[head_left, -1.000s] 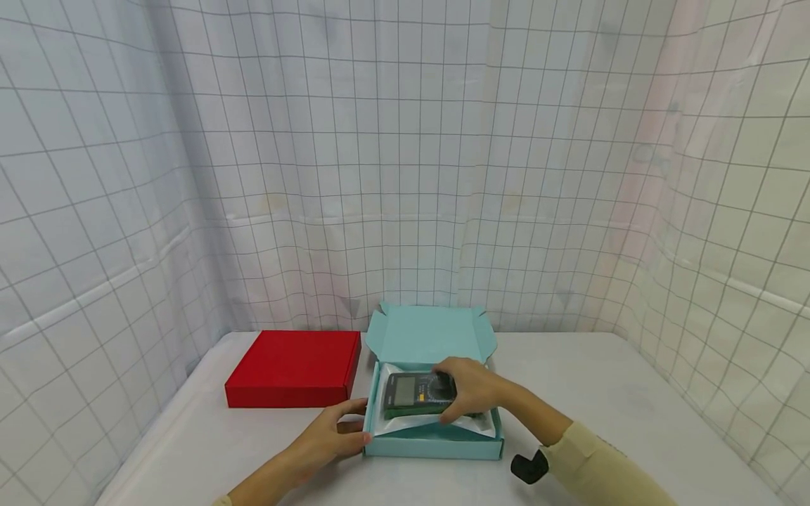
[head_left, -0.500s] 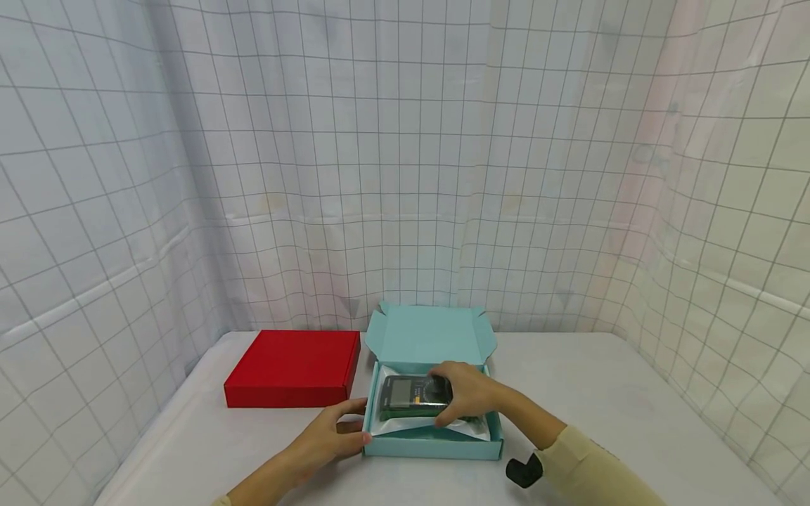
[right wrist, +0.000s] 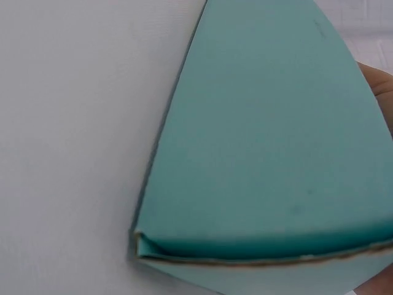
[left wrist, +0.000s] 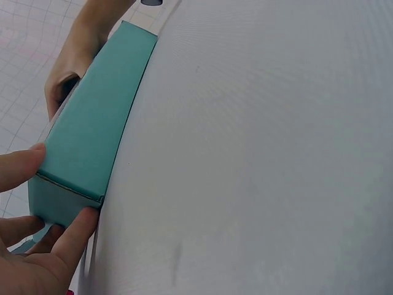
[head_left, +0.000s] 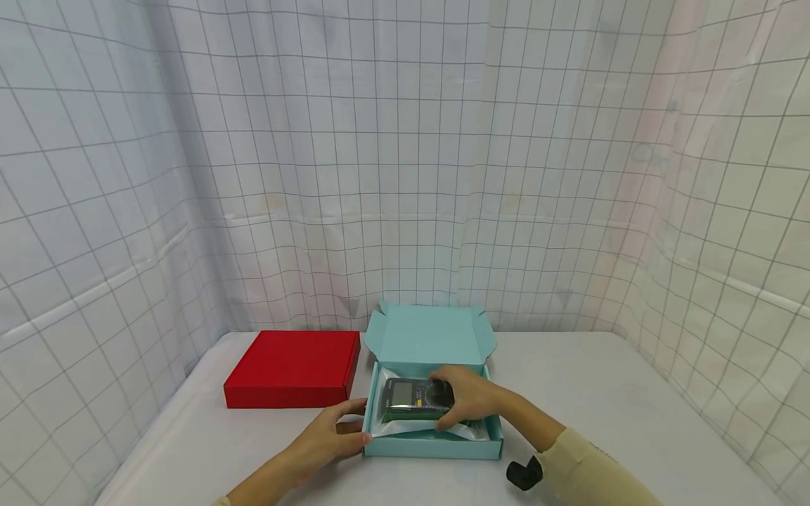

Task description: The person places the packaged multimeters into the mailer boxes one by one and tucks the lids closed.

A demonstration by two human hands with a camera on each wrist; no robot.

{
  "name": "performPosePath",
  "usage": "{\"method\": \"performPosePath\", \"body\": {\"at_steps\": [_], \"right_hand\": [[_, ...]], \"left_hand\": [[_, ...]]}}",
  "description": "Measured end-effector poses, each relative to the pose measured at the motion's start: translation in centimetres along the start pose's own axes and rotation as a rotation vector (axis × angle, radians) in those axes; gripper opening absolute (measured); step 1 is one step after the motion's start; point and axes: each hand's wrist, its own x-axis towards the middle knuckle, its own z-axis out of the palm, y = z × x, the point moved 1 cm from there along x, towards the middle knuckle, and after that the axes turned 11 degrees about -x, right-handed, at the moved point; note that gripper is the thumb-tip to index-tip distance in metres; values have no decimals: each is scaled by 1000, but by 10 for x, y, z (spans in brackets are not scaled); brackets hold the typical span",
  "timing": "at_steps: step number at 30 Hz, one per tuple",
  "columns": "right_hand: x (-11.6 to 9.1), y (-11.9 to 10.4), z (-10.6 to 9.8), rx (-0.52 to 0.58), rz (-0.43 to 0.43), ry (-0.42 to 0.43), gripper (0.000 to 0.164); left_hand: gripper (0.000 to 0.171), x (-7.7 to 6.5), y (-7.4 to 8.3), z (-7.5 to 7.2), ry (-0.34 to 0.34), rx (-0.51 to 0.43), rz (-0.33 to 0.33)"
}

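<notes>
A dark digital multimeter (head_left: pixel 401 395) with a green underside sits in the light blue box (head_left: pixel 436 448), on white wrapping (head_left: pixel 405 426). My right hand (head_left: pixel 468 397) grips the multimeter's dial end from above, thumb on the near side and fingers on the far side. At the box's front left corner my left hand (head_left: pixel 325 436) holds on, its thumb (left wrist: pixel 21 167) at the upper edge and its fingers (left wrist: pixel 77 236) against the side wall. The lid (head_left: pixel 433 334) stands folded back. Only the box's outside shows in the right wrist view, with part of my right hand at the edge.
A closed red box (head_left: pixel 294 365) lies left of the blue one on the white table (head_left: pixel 569 379). Gridded white curtains (head_left: pixel 430 176) surround the table at the back and sides. A black object (head_left: pixel 524 474) is fixed by my right sleeve (head_left: pixel 585 460).
My right hand has shifted slightly left and lower together with the multimeter, which sits a little deeper in the box. The left hand and both boxes are nearly unchanged.
</notes>
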Motion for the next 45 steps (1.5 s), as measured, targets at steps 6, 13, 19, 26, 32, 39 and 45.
{"method": "performPosePath", "body": {"at_steps": [6,13,19,26,32,39,45], "right_hand": [[-1,2,1,-15,-8,-7,88],[0,3,0,1,1,-39,87],[-1,4,1,-122,-3,-68,88],[-5,-2,0,-213,-4,-91,96],[-7,1,-4,-160,22,-130,100],[-9,7,-13,-82,28,-107,92],[-11,11,-21,-73,4,-69,88]], "left_hand": [[82,-1,1,0,-2,-1,5],[82,-2,1,0,-14,-17,-1],[83,-1,0,0,-5,-24,-7],[82,0,-1,0,-18,-35,-7],[79,3,2,1,-47,-63,3],[79,3,5,1,-37,-53,-3],[80,0,9,-1,-3,2,-8]]}}
